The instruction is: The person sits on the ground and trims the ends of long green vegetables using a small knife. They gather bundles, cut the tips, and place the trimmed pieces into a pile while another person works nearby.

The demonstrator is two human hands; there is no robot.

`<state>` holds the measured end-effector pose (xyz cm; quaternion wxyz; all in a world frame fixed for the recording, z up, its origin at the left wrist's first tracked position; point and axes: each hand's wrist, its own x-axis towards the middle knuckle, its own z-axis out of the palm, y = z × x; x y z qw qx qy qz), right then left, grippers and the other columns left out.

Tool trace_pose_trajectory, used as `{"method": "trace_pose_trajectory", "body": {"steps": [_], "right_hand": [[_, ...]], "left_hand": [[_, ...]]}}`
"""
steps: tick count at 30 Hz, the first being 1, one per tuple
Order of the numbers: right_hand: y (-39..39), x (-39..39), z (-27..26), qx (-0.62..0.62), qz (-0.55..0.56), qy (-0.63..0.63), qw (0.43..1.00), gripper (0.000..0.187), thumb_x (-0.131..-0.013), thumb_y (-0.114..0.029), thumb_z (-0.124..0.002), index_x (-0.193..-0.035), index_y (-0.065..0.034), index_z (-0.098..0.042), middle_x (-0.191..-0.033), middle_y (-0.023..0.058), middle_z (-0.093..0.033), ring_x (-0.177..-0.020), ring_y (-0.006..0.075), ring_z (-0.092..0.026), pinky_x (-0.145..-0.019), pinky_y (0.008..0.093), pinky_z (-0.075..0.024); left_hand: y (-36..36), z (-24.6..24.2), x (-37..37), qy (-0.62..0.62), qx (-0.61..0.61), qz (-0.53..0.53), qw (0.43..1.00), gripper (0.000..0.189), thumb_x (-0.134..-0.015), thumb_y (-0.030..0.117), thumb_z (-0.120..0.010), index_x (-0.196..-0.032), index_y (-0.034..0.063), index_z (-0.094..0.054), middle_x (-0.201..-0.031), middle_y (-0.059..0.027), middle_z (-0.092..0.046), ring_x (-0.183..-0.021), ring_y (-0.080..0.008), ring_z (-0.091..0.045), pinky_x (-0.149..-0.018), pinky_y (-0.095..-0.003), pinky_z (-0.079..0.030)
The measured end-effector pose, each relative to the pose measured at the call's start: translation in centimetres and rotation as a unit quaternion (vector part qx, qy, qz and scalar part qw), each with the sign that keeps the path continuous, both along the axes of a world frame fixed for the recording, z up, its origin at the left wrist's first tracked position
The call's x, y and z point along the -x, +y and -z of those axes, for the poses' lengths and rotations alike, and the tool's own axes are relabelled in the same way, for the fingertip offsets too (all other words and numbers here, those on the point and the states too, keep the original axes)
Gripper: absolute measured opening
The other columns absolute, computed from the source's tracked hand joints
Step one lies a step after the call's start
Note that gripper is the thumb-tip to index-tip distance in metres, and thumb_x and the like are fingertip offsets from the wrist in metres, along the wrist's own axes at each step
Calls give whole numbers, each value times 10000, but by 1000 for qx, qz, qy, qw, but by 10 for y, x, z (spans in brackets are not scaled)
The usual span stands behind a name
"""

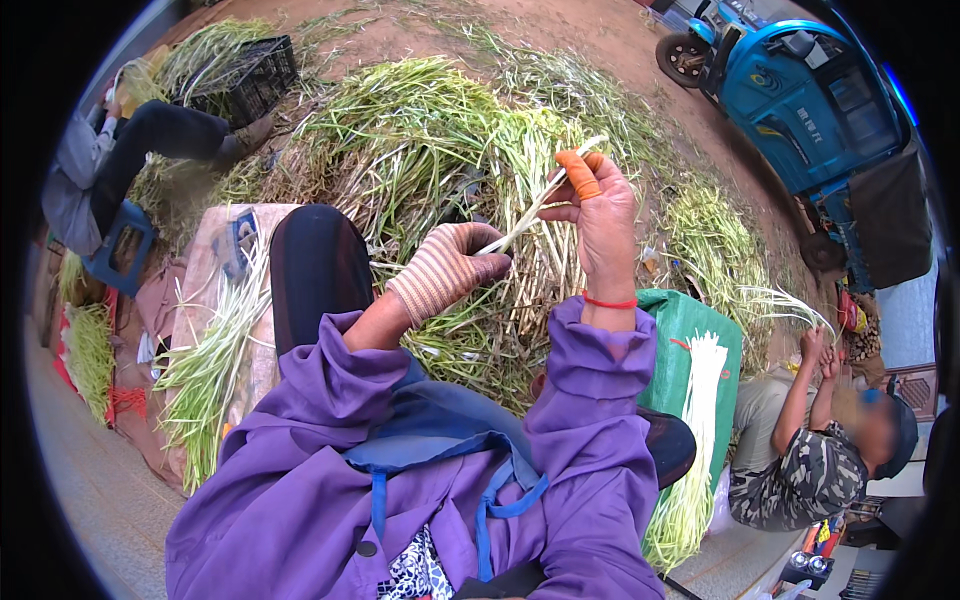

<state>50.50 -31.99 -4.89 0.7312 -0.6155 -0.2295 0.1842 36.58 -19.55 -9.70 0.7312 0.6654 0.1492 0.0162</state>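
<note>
My left hand (pixel 456 264), in a striped knit glove with bare skin at the wrist, grips the lower end of a slender white vegetable stalk (pixel 531 214). Higher up, my right hand (pixel 600 206) pinches the same stalk near its other end. An orange cover (pixel 579 175) wraps one right finger, and a red cord (pixel 609 302) circles that wrist. Below and beyond both hands spreads a large heap of green-leaved stalks (pixel 420 127). To my left, loose white-and-green stalks (pixel 225 345) lie on a pale pink sack (pixel 196 281). On my right, a neater bundle (pixel 699 420) rests on a green sack (pixel 652 330).
A co-worker in camouflage (pixel 806 465) holds stalks at right. At left, another person (pixel 90 172) sits on a blue stool (pixel 124 244) near a black crate (pixel 255 79) bearing greens. A blue three-wheeled vehicle (pixel 802 105) stands at the upper right.
</note>
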Motion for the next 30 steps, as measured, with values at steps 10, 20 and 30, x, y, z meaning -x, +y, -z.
{"method": "trace_pose_trajectory", "body": {"steps": [10,20,30], "right_hand": [[-10,62,61,-34,-74,-22,996,692,-927,-442,-535,-1433,-30,-304,-1419,170,-389,-875,182,-656,-588,239,-564],[-33,92,107,260,-234,-104,931,230,-919,-148,-602,-1122,-46,-633,-967,53,-665,-873,117,-606,-776,254,-484],[-54,-35,143,572,206,-336,719,322,-835,-336,-664,-1022,-84,-595,-930,150,-652,-831,339,-647,-699,439,-504]], "left_hand": [[42,-9,-10,-139,213,-88,963,213,-904,184,-605,-1014,2,-618,-750,-35,-652,-420,-21,-399,-371,-162,-268],[133,-64,-11,-348,221,-121,903,268,-935,220,-576,-1085,-2,-579,-800,-16,-604,-456,-26,-399,-369,-156,-280],[87,-28,14,-138,219,-143,955,265,-875,357,-638,-914,97,-668,-671,76,-552,-426,-9,-349,-365,-176,-237]]}}
